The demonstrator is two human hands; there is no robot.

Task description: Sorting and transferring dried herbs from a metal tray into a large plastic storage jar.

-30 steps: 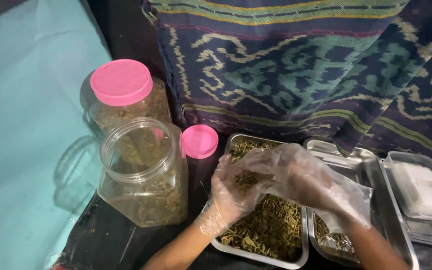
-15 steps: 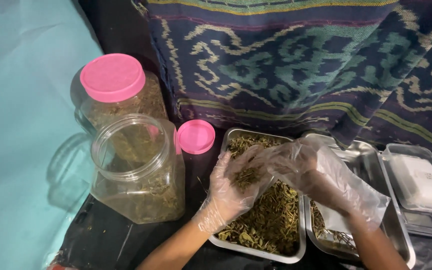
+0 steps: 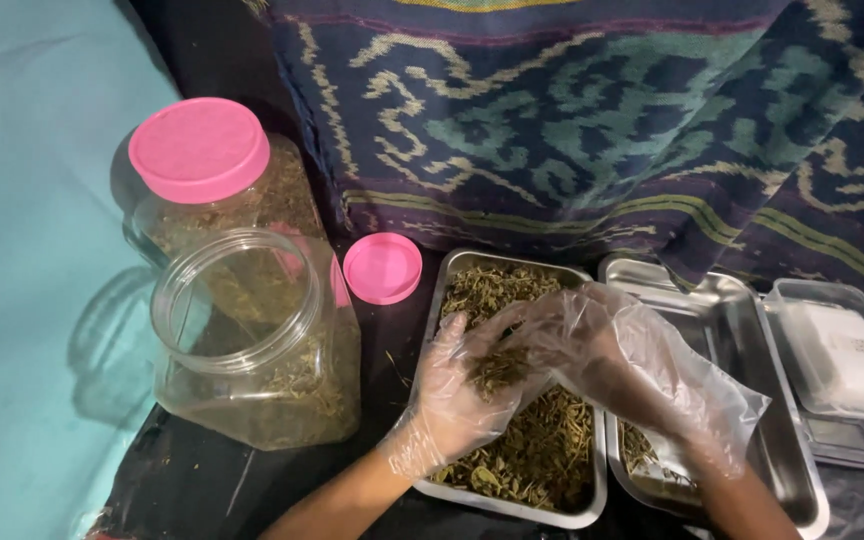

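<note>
From the head camera, both hands wore loose clear plastic gloves and met over the near steel tray (image 3: 592, 512), which lay on a dark counter (image 3: 192, 490) and was heaped with dried green-brown herb (image 3: 537, 455). The left hand (image 3: 457, 395) was cupped palm up, its fingers (image 3: 452, 335) curled loosely round a small clump of the herb. The right hand (image 3: 632, 365) lay over it from the right, its fingers (image 3: 542, 325) bent down onto the same clump, so the herb was pressed between the two palms; how tightly the right hand gripped was hard to tell through the crinkled glove.

To the left stood an open clear jar (image 3: 252, 345), partly filled with the same herb, its pink lid (image 3: 382, 268) lying flat between jar and tray. Behind it stood a second jar (image 3: 217, 190), capped with a pink lid. A second steel tray (image 3: 742, 330) sat just to the right, mostly bare, and beyond it a small scale with a clear box (image 3: 837, 355).

The handful would hold best if kept cupped from below and covered from above, lifted low over the tray so that loose bits fell back in, not onto the counter.
</note>
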